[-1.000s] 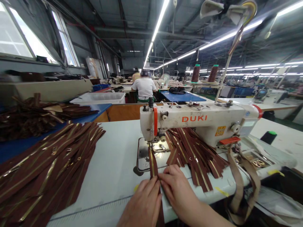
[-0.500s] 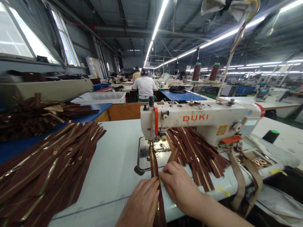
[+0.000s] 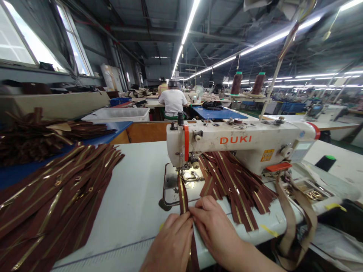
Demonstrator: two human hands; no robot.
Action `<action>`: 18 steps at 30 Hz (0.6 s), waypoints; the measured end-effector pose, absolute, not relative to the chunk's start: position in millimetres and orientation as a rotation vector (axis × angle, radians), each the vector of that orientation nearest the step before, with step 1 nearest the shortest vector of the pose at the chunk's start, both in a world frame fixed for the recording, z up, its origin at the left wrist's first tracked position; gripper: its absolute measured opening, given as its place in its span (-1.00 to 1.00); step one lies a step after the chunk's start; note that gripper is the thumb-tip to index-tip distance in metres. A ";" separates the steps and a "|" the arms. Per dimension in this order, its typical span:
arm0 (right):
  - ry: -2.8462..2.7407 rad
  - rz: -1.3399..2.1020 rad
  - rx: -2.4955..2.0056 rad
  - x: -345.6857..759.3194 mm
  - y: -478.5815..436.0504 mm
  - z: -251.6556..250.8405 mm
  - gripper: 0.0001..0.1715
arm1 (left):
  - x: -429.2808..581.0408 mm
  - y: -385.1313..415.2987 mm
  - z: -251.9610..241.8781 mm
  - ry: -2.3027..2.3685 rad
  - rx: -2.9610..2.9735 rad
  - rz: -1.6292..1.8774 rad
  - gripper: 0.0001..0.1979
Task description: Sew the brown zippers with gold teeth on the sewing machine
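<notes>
Brown zipper strip (image 3: 183,198), gold-toothed, held pinched between the closed left hand (image 3: 170,243) and right hand (image 3: 214,230) on the white surface (image 3: 136,196), its upper end led to the presser foot (image 3: 187,175) of a DUKI sewing machine (image 3: 241,145), loose zippers (image 3: 235,192) heaped just beyond.

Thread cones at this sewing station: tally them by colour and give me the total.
Brown thread cones: 2
Black thread cone: 1
Total: 3
</notes>
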State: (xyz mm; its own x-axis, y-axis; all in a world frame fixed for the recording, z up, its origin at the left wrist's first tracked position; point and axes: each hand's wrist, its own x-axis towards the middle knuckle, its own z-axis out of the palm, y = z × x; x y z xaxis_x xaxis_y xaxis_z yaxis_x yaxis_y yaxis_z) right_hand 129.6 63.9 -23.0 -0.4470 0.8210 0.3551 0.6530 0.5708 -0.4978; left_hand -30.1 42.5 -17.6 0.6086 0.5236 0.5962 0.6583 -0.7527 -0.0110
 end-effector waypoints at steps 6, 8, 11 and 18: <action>-2.311 0.290 -1.210 126.5 64.6 -22.6 -0.87 | -32.6 43.7 -18.5 -0.921 -2.580 -0.949 -0.67; -2.355 0.205 -1.213 125.2 66.2 -24.5 -0.91 | -33.1 43.6 -19.2 -0.911 -2.575 -0.942 -0.66; -2.428 0.085 -1.178 124.1 67.6 -27.0 -0.98 | -35.6 43.8 -19.4 -0.869 -2.556 -0.945 -0.66; -2.562 -0.107 -1.093 123.3 66.3 -26.1 -0.86 | -50.4 55.2 -7.2 -0.966 -2.697 -0.939 -0.73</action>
